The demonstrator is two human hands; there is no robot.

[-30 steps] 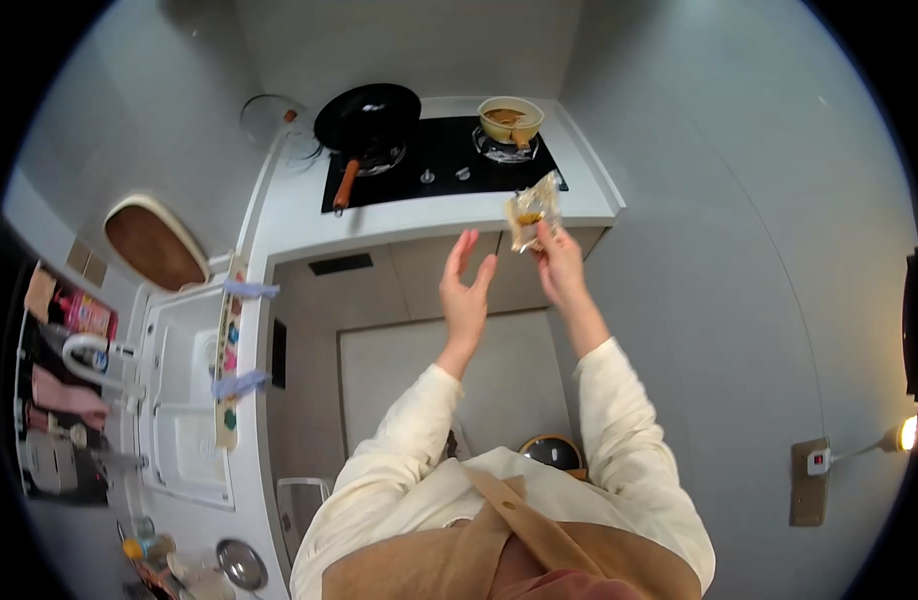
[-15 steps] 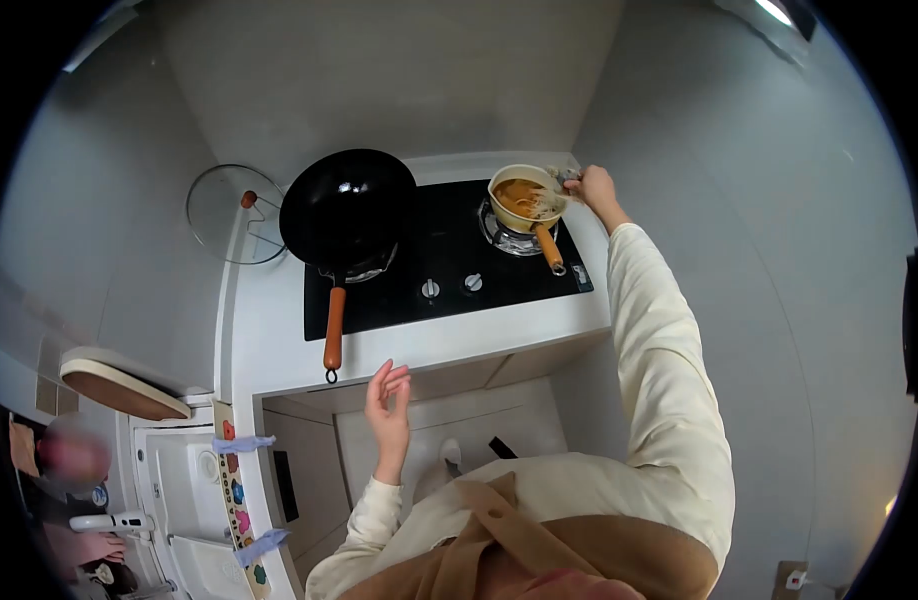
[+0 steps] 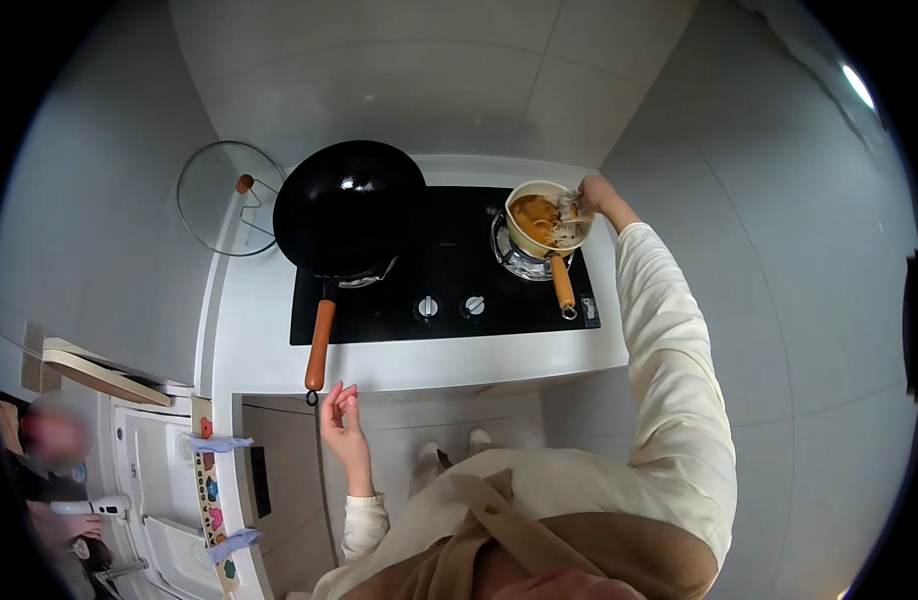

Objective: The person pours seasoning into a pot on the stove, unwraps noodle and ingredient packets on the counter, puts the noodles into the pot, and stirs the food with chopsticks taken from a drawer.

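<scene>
At the right burner, a cream saucepan point(image 3: 546, 190) with a wooden handle holds amber liquid and pale strands. My right hand point(image 3: 599, 197) is closed at the saucepan's far right rim, its fingers over the opening. A small whitish-grey thing shows under those fingers, too blurred to name. My left hand point(image 3: 345, 428) hovers in front of the counter edge, palm up, fingers loosely bent and apart, holding nothing. Nearest to it is the wooden handle of a black wok point(image 3: 351, 205), which stands on the left burner.
The black gas hob point(image 3: 449, 260) has two knobs at its front. A glass lid point(image 3: 219, 200) leans on the wall left of the wok. At lower left are a white sink point(image 3: 164, 450), a wooden board point(image 3: 104, 375), blue cloths point(image 3: 231, 545) and another person point(image 3: 54, 450), partly seen.
My right hand has shifted inward over the saucepan, bringing the whitish-grey thing above the liquid. My left hand has moved left, closer to the wok handle. The view has shifted slightly.
</scene>
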